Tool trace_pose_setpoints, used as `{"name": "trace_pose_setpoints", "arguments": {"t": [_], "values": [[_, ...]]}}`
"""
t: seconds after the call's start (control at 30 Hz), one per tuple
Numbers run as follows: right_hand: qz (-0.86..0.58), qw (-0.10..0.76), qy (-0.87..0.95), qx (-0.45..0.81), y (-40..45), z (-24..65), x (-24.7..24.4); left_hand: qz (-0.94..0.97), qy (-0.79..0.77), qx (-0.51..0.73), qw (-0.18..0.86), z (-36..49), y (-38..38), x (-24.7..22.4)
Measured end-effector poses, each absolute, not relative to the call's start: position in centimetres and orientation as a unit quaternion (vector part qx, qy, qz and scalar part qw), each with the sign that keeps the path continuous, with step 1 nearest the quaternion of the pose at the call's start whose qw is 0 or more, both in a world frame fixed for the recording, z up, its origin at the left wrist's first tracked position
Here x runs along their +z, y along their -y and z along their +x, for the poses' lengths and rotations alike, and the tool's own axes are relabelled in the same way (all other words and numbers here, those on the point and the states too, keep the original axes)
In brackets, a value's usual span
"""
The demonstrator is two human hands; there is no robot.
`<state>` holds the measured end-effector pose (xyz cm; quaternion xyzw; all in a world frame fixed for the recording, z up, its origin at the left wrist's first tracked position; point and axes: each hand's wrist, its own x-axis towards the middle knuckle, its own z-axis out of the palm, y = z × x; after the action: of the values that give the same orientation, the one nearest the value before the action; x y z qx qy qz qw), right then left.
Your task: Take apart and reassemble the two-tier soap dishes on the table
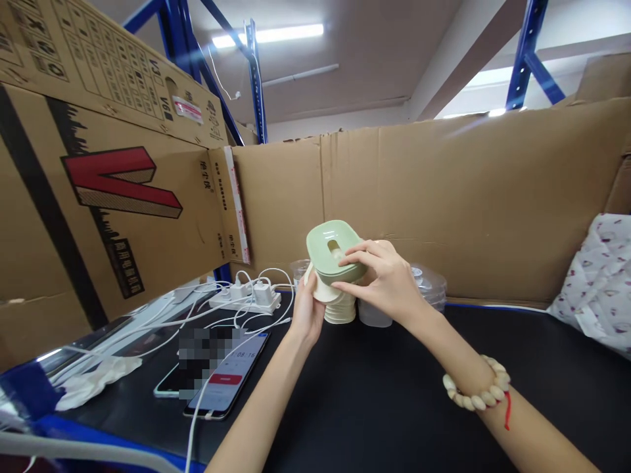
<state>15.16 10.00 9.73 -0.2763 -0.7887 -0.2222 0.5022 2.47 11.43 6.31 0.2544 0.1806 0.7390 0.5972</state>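
Observation:
My right hand (389,276) pinches a light green, rounded-square plastic piece (328,230) between thumb and fingers. An oblong slot opens in its dished top. Under its near left side is a thin cream-coloured plastic piece (323,290), gripped by my left hand (309,309). Whether the two pieces touch or are joined I cannot tell. Both are held tilted above the black table, and my fingers hide part of their edges. Just behind and below stands a cream ribbed stack (340,312), partly covered by the held pieces.
Clear plastic containers (431,286) stand behind my right hand. At left lie two phones (229,381), a white power strip (269,302) and tangled white cables. A large cardboard box (118,197) and a cardboard wall (473,203) bound the black table (394,401). A patterned white bag (601,282) sits at right.

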Motion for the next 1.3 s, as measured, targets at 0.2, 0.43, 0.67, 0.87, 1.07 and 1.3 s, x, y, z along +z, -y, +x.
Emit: {"name": "trace_pose_setpoints", "arguments": {"t": [0.2,0.43,0.67,0.87,1.07,1.3], "values": [[-0.333,0.491,0.771,-0.232,-10.0,14.1,8.3,0.248,-0.085,0.693,0.671,2.2,-10.6,6.6],[-0.366,0.491,0.760,-0.218,-8.8,13.6,5.9,0.209,-0.148,0.683,0.684,3.4,-10.0,5.5],[-0.441,0.659,0.598,0.113,-8.6,15.5,4.3,0.322,-0.163,0.665,0.654,4.1,-10.2,4.1],[-0.406,0.680,0.526,0.311,-8.9,17.2,4.3,0.463,-0.205,0.610,0.610,5.1,-10.1,2.6],[-0.389,0.632,0.586,0.325,-8.6,17.4,2.8,0.473,-0.281,0.630,0.548,5.3,-10.8,2.0],[-0.450,0.606,0.592,0.283,-9.2,17.8,1.7,0.449,-0.304,0.615,0.573,5.2,-10.9,1.6]]}}
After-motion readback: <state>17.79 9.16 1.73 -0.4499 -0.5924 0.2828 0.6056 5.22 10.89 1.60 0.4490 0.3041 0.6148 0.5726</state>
